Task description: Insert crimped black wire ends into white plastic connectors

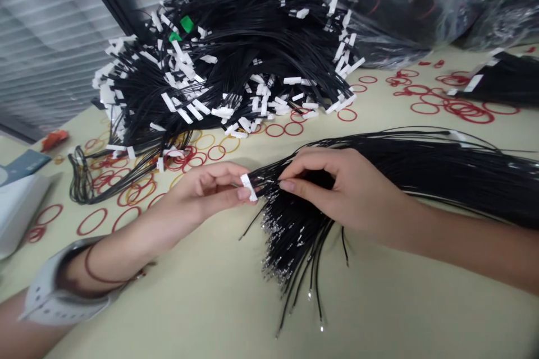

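Between the thumb and fingers of my left hand (210,190) is a small white connector (248,187), with thin black wires running from it to the right. Close by, my right hand (332,182) pinches with thumb and forefinger near the wire ends; a thin wire seems to be in the pinch. Under and beyond it lies a thick bundle of black wires (442,174), stretching off to the right edge. Its loose ends, tipped with shiny metal terminals (275,235), fan out below my hands.
A large heap of black cables (261,28) with white connectors fills the back. Red rubber bands (467,109) and yellow ones lie scattered. Clear plastic bags (391,11) stand at the back right. On the left is a white box-like object (21,213); more black cables (505,78) lie far right.
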`<state>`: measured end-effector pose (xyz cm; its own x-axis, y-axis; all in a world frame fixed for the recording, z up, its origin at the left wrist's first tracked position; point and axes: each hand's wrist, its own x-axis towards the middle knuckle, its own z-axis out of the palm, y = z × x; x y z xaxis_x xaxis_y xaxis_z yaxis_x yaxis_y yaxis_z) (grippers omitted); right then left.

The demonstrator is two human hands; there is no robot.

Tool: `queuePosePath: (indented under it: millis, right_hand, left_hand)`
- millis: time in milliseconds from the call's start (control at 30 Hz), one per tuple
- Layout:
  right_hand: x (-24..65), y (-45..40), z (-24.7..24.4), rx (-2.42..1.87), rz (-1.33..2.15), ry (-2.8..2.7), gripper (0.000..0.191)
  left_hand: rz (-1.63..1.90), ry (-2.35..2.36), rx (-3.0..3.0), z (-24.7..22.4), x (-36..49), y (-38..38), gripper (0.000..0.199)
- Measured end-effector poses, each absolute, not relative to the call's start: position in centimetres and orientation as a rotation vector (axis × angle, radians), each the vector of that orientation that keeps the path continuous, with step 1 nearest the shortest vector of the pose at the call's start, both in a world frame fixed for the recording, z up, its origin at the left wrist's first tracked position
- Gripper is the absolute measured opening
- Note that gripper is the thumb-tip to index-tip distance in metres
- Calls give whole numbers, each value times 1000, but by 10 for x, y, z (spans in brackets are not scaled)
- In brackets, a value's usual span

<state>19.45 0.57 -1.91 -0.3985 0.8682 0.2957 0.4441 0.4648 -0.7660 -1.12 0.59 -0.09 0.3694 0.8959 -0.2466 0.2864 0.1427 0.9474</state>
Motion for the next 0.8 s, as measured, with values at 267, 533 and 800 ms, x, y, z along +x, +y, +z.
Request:
queuePosePath:
  millis: [267,533,800]
  right_hand:
    - [192,3,-26,-1060,640,-2006,8]
    - [193,0,-27,-974,660,-2025,9]
    - [194,2,-26,-964,781,-1961,10]
  left_hand:
    - [626,1123,1330,0,-10,6,10]
    - [634,1069,1274,2,-11,5,12]
    - [620,1070,1305,-1,-10,8,11]
